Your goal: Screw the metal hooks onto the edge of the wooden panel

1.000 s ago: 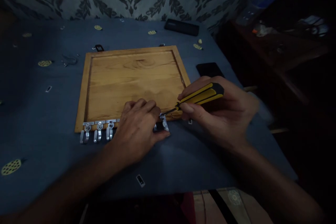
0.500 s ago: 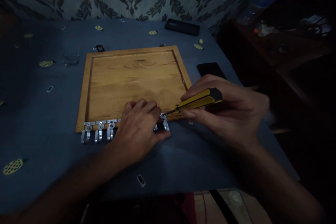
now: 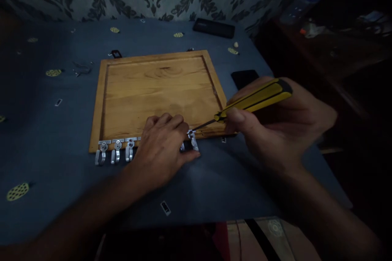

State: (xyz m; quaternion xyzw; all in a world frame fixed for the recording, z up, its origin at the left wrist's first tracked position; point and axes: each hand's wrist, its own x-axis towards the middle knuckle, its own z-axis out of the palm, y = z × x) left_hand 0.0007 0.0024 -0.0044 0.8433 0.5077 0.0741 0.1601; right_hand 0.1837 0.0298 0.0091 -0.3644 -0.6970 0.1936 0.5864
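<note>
Silver hook [image 3: 194,140], the rightmost visible in a row, sits at the near edge of a shallow-framed wooden panel [image 3: 159,89], close to that panel's near right corner. Lying flat, the panel apparently gives the hook's base a firm seat, while the curved end hangs past the edge.

A person's left hand [image 3: 161,147] drapes over the panel's near edge, fingers curled and thumb stretched to the hook's lower end, presumably to steady the metal; the fingertips are hidden, so whether they pinch it cannot be told. The right hand [image 3: 272,126], above the panel's right corner, grips a yellow-and-black screwdriver [image 3: 254,96] between thumb and fingers. The shaft slants down to the hook's mounting plate, an angle that seems to keep the knuckles clear of the wood; contact at the tip is too fine to confirm.

Three matching hooks [image 3: 117,151] line the near edge toward the panel's left corner, spaced apart, likely so each hangs free. Behind the panel's far edge stands a dark loop [image 3: 116,54]. Beyond its far right corner lies a long black case [image 3: 213,28]; right of the panel, a flat dark object [image 3: 245,77] rests on blue cloth [image 3: 92,200].
</note>
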